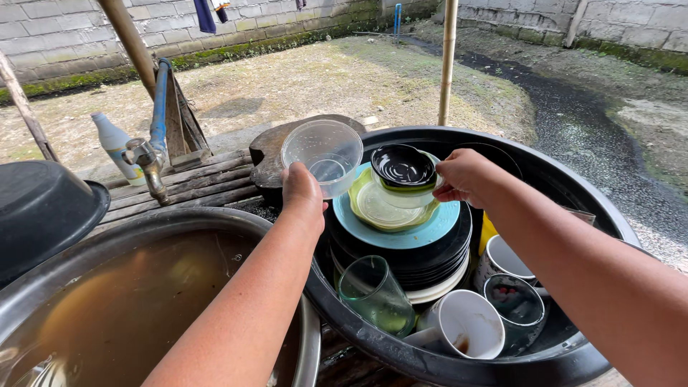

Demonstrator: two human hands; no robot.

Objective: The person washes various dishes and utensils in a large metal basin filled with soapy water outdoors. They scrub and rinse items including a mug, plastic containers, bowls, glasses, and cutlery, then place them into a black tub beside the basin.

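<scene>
Far left of the frame, a dark basin (39,208) sits tilted on the edge of a big metal pan (297,344) full of murky brown water, and above it a tap (147,168) on a blue pipe points down, a white bottle (115,147) standing just behind. Moving toward the centre, the left hand (301,190) is closed on the rim of a clear plastic bowl (326,154), holding it tipped up on edge, mouth toward the camera, just left of the dish stack and above a wet wooden block (269,154). Right beside it, inside the wide black tub (609,215), a black bowl (403,166) sits atop a yellow-green dish (373,211) on a light blue plate (423,233), with dark plates piled beneath. The right hand (464,178) pinches the black bowl's right edge, so this hand is the nearer one to the stack. Lower in the tub lie a green glass (373,294) on its side, a white mug (466,322), and two more cups (512,283) crowding the right, leaving little free room around the pile.
</scene>
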